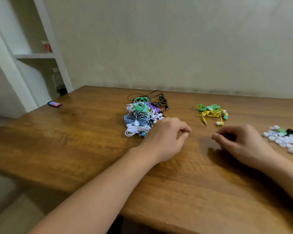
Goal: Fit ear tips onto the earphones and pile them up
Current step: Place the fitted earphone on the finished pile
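The left hand (166, 137), its grip loosely curled and empty, lies just beside the multicoloured heap of bundled earphones (142, 117); the right hand (240, 142), its grip also empty, sits nearer the scattered white silicone ear tips (284, 138).

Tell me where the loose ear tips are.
The ear tips lie heaped on the table's far right, just beyond the right hand.
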